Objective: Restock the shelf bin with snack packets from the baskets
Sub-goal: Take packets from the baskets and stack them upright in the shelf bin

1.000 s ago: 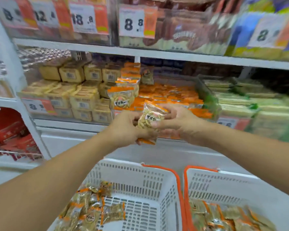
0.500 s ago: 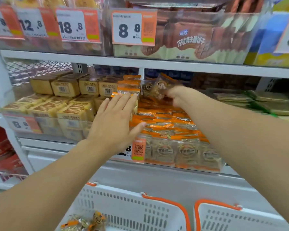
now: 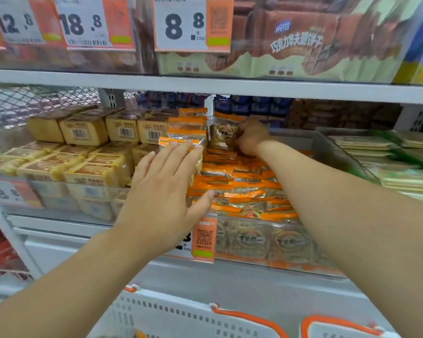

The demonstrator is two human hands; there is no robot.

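Observation:
A clear shelf bin [image 3: 327, 147] on the middle shelf is packed with orange-edged snack packets [image 3: 239, 181]. My right hand [image 3: 250, 137] reaches deep into the bin and grips one upright snack packet [image 3: 224, 135] at the back. My left hand [image 3: 166, 191] is spread flat with straight fingers against an upright row of the same packets [image 3: 185, 132] along the bin's left side. The rims of two white baskets with orange handles, one [image 3: 176, 313] on the left and one [image 3: 340, 325] on the right, show at the bottom.
Yellow wrapped cakes [image 3: 83, 152] fill the bin to the left, green packets [image 3: 401, 162] the bin to the right. The shelf above [image 3: 230, 86] hangs low over the bin and carries price tags [image 3: 192, 23]. An orange QR tag [image 3: 204, 240] hangs on the bin's front.
Both hands held one packet together in front of the shelf. The right hand then carried it to the bin's back, while the left opened and moved onto the upright packets. The view moved closer.

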